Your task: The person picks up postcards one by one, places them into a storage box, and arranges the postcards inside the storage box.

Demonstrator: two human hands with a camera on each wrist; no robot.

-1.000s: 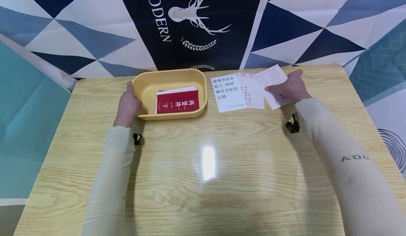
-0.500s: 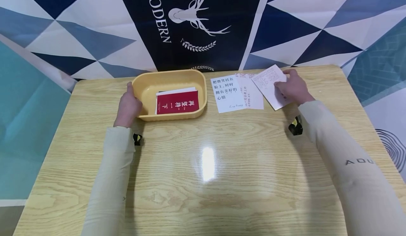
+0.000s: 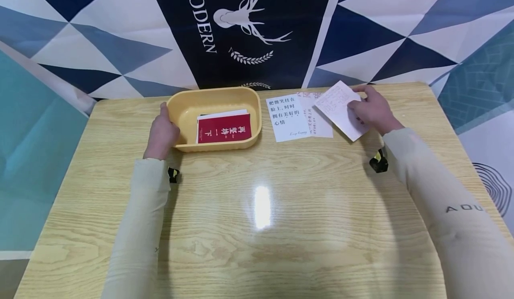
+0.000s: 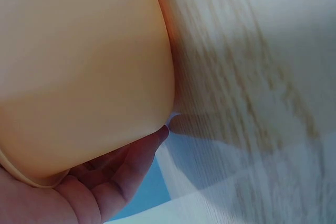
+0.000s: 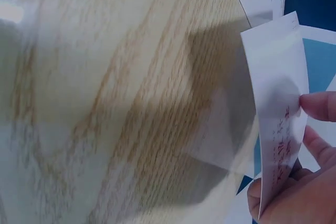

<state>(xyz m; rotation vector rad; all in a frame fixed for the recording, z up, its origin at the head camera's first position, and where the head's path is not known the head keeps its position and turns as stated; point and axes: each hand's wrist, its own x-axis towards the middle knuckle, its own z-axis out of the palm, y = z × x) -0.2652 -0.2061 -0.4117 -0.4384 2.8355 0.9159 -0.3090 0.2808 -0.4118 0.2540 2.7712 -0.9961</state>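
The pale printed card sits over the right-hand part of the bench, near its far edge and towards the far right corner, held at a tilt by the right grip, whose thumb and fingers pinch it along its right side. It looks like thin card stock: very light, stiff enough to keep its plane from one held side, though the right wrist view shows a slight bow, so a hard squeeze would likely crease it. An edge or a corner is the best place to hold it, with the printed middle left free. Whether its lowest corner touches the bench is unclear. Just beside it, nearer the middle of the far edge, a white card with black lettering overlaps a pinkish card; both lie flat, and on that glossy surface they would probably slide more easily than lift. The left grip holds the left end of the yellow basket by its rim and outer wall. The basket seems light, smooth plastic, firm enough to steady from one end; the red card inside it lies loose.
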